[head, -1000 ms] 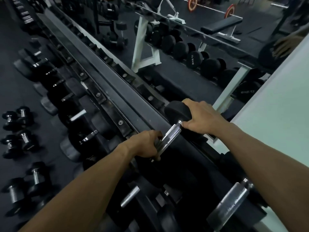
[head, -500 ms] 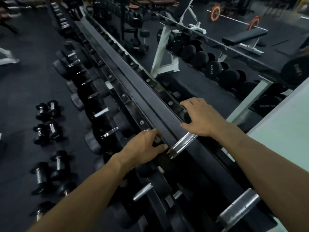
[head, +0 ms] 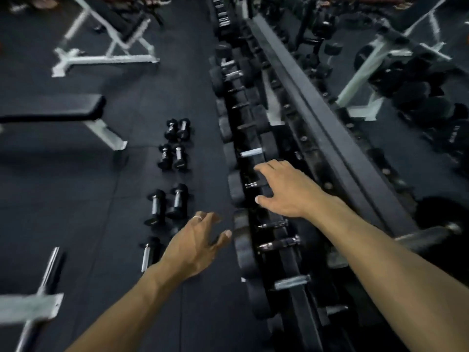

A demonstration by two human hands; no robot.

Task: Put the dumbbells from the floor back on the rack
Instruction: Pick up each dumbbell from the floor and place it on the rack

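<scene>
Several black dumbbells with chrome handles lie in pairs on the dark floor: a far pair [head: 177, 128], a second pair [head: 173, 156], a larger pair [head: 167, 205], and one more [head: 149, 252] partly hidden by my left hand. The long dumbbell rack [head: 327, 138] runs up the right side, its lower tier full of black dumbbells. My left hand [head: 195, 246] hangs over the floor with fingers spread, holding nothing. My right hand [head: 286, 190] hovers open above the rack's lower-tier dumbbells, empty.
A flat bench [head: 53, 110] stands at the left, and an incline bench [head: 106, 39] at the top left. A white bench foot [head: 30, 308] lies at the bottom left. A mirror on the right reflects a white-framed rack [head: 360, 77].
Both hands have let go of the dumbbell set on the upper rack and swung left and down. My view has turned toward the floor dumbbells.
</scene>
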